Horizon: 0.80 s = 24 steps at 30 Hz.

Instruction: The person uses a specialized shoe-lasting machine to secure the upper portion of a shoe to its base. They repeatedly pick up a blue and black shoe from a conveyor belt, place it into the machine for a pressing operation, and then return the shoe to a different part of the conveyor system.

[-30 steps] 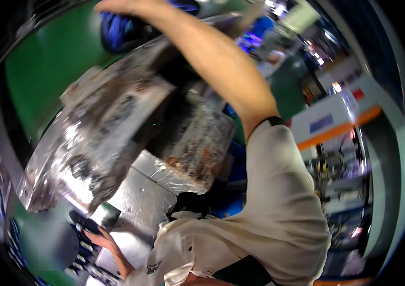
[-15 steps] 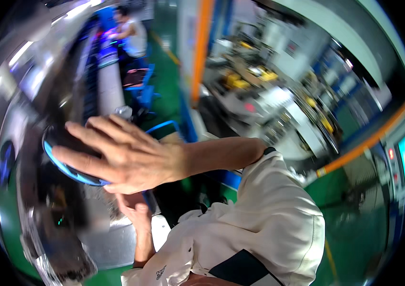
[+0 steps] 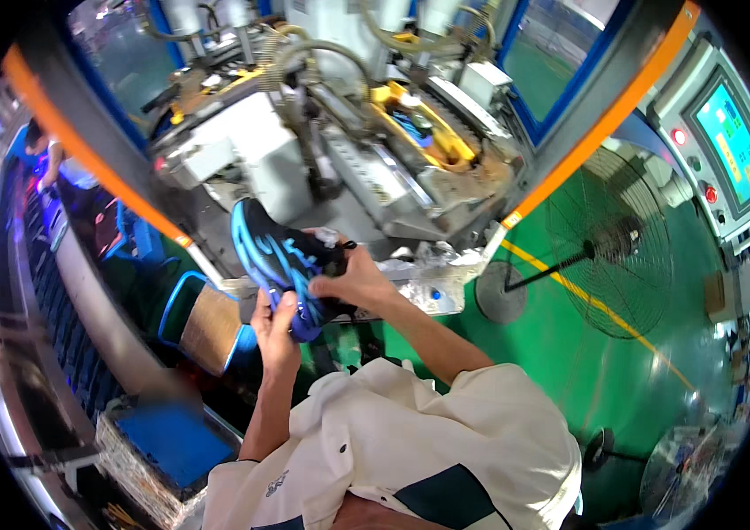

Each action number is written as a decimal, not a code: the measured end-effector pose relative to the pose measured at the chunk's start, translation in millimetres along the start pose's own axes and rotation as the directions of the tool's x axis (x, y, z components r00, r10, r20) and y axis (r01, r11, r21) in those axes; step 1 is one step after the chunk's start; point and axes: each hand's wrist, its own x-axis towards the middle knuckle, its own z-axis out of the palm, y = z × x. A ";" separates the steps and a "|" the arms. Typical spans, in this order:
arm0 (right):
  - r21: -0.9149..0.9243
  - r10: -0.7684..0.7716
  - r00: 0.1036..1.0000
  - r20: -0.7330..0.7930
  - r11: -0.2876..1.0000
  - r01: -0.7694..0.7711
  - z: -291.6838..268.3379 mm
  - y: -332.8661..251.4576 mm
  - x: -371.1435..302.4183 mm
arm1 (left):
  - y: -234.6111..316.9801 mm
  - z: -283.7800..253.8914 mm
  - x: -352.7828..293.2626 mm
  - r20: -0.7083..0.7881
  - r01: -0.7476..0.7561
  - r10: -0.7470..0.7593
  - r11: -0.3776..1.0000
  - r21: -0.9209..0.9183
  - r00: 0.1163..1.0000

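Note:
In front of the machine I hold up a black sneaker (image 3: 271, 256) with bright blue markings, toe pointing away and heel toward me. My left hand (image 3: 276, 334) grips it near the heel, thumb up along its side. My right hand (image 3: 359, 281) is closed on the ankle opening side, fingers partly hidden behind the shoe. Just beyond the sneaker lies the machine's metal bed (image 3: 375, 234), with a light-coloured block (image 3: 260, 155) standing on it.
Orange-edged posts (image 3: 605, 115) frame the machine. A yellow tray (image 3: 463, 162) sits inside it. To the right are a control panel (image 3: 680, 97) and a floor fan (image 3: 600, 250). At left stand a stool (image 3: 207, 329), a conveyor (image 3: 97, 309) and a blue-topped box (image 3: 167, 442). Another person (image 3: 75, 168) sits beyond.
My view has swung right from the conveyor side to face the machine. The sneaker has come along with my hands and now shows clearly between them.

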 end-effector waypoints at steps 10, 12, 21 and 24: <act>0.329 0.146 0.605 -0.783 0.922 0.203 -188.2 55.7 -23.6 | -59.5 118.1 162.7 0.372 0.071 -0.237 0.909 0.410 0.897; 0.230 0.048 0.532 -0.846 0.932 0.281 -208.4 45.4 -37.6 | -110.1 128.8 238.3 0.238 0.122 -0.256 0.879 0.462 0.937; -0.238 -0.218 0.322 -0.921 0.971 -0.025 -254.7 3.3 -26.7 | -249.1 196.1 438.8 -0.149 0.191 -0.140 0.367 0.910 0.979; -0.260 -0.214 0.396 -0.893 0.963 -0.066 -290.2 -4.5 41.2 | -257.4 158.4 458.3 -0.163 0.242 -0.187 0.567 0.787 0.969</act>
